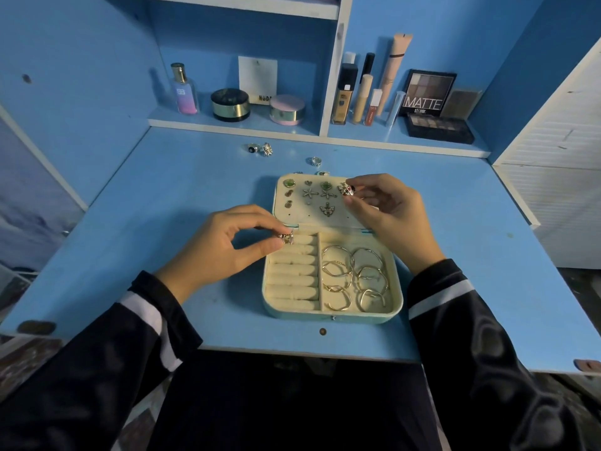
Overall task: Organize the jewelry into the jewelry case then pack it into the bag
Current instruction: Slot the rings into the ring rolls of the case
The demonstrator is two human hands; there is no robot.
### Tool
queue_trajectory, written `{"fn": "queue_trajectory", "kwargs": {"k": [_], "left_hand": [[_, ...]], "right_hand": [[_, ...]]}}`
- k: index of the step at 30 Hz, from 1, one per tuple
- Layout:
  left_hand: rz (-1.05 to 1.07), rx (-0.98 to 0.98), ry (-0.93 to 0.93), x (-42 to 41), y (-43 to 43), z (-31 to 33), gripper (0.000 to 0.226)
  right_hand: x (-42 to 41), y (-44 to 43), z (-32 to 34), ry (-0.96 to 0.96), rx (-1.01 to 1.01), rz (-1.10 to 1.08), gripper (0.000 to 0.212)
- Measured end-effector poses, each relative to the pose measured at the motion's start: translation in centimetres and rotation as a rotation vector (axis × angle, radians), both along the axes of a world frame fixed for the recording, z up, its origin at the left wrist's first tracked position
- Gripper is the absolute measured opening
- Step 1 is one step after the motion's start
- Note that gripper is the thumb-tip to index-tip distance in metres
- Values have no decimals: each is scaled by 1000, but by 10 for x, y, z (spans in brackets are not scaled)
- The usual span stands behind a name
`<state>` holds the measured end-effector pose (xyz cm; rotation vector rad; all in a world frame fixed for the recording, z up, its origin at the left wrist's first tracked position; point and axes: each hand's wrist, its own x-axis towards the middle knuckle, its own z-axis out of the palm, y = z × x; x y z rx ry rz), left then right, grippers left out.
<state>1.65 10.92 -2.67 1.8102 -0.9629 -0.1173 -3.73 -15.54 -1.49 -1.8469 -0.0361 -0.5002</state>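
Cream velvet lines the open case (331, 315), its lid laid back flat. The left hand (227, 252) pinches a small ring (287, 238) between thumb and forefinger over the case's rearmost ring roll (300, 239). The right hand (387, 206) pinches a red-stoned piece (346, 189) at the lid's far right corner. To seat the ring well, line its band up with the slot between rolls and press straight down, stone upward, clear of the bangles (354, 278) in the case's right compartment. Loose rings (260, 149) wait beyond the case; no bag shows.

A home vanity nook: blue desk (162, 190) under shelves (227, 126) of cosmetics (287, 109) (perfume (184, 89), foundation (344, 96), eyeshadow palette (427, 92)).
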Motion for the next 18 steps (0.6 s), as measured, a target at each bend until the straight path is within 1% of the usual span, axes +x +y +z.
{"fn": "queue_trajectory", "kwargs": {"k": [4,7,10,14,18], "left_hand": [[-6,13,35,1,0,-1,18],[18,31,50,2,1,0,25],[6,34,95,2,1,1,27],[11,18,107,1,-1,1,25],[44,20,116,-1,-2,2,17]], "right_hand": [[0,1,0,-9,-10,5,20],[-1,1,1,-4,-5,17,20],[-1,2,2,9,-7,35,21],[-4,6,6,20,-14,80,22],[-7,13,9,52,-63,164,21]]}}
